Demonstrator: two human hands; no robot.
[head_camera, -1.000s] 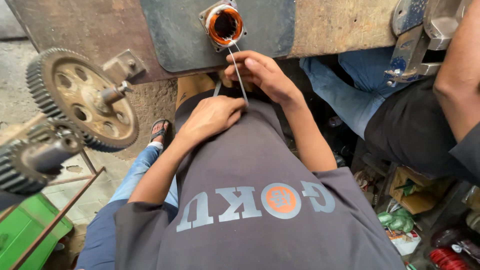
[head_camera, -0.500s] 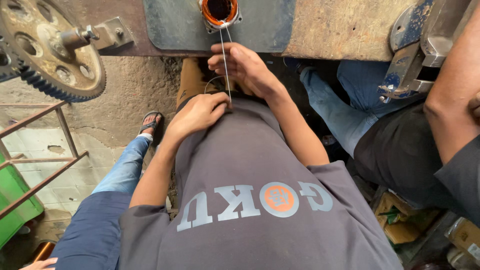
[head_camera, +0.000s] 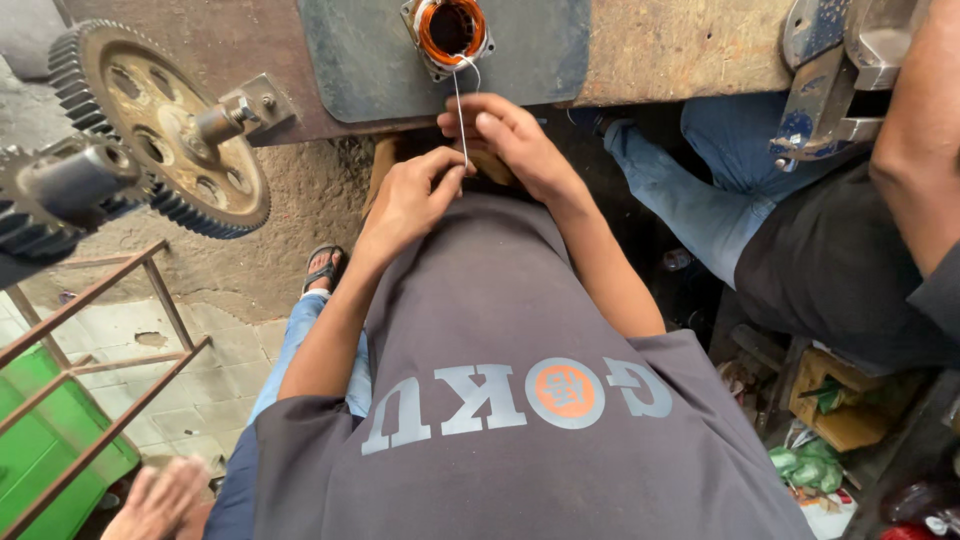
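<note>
Thin white wire (head_camera: 460, 110) — run from the copper-wound stator (head_camera: 451, 30) at top centre down to mid-frame | left hand (head_camera: 412, 198) — fingertips pinched shut on the wire's lower end | right hand (head_camera: 508, 140) curled just beside, grip on wire cannot be told | large toothed gear (head_camera: 165, 125) seen upper left

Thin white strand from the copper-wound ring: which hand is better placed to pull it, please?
Probably the left hand: it pinches the thin white strand low down; the right hand rests beside.
</note>
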